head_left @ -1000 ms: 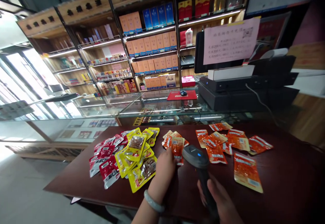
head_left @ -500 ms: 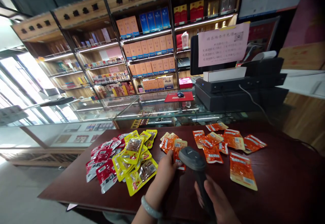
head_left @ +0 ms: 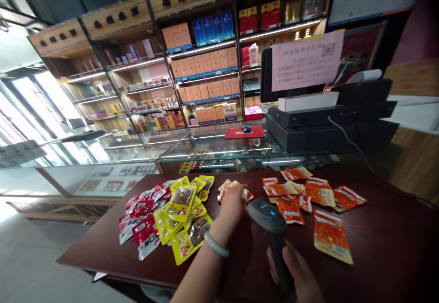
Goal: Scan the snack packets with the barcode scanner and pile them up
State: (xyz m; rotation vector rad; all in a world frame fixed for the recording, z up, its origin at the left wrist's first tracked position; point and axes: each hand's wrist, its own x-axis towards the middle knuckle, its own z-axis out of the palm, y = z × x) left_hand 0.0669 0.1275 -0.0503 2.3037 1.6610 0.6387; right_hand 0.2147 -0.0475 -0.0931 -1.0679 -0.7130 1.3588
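My right hand (head_left: 297, 266) is closed around the handle of a dark grey barcode scanner (head_left: 267, 216), with a blue light lit on its head. My left hand (head_left: 233, 203), wearing a pale bangle (head_left: 216, 245) at the wrist, reaches over a small group of orange snack packets (head_left: 224, 192). Its fingers are mostly hidden behind the back of the hand, so their grip is unclear. To the right lies a loose pile of orange packets (head_left: 291, 209), and one orange packet (head_left: 332, 235) lies apart, nearer me. Yellow snack packets (head_left: 183, 195) are heaped left of my left arm.
Red and white packets (head_left: 146, 232) lie at the left of the dark table (head_left: 113, 257). Behind it stand a glass counter (head_left: 206, 145) with a mouse (head_left: 246, 129) on a red mat, and a cash register (head_left: 329, 127). Stocked shelves (head_left: 206, 69) line the back wall.
My left hand has moved up over the small orange group, and the packet in it no longer shows there. Another orange packet lies across the right pile. The scanner's light has turned blue.
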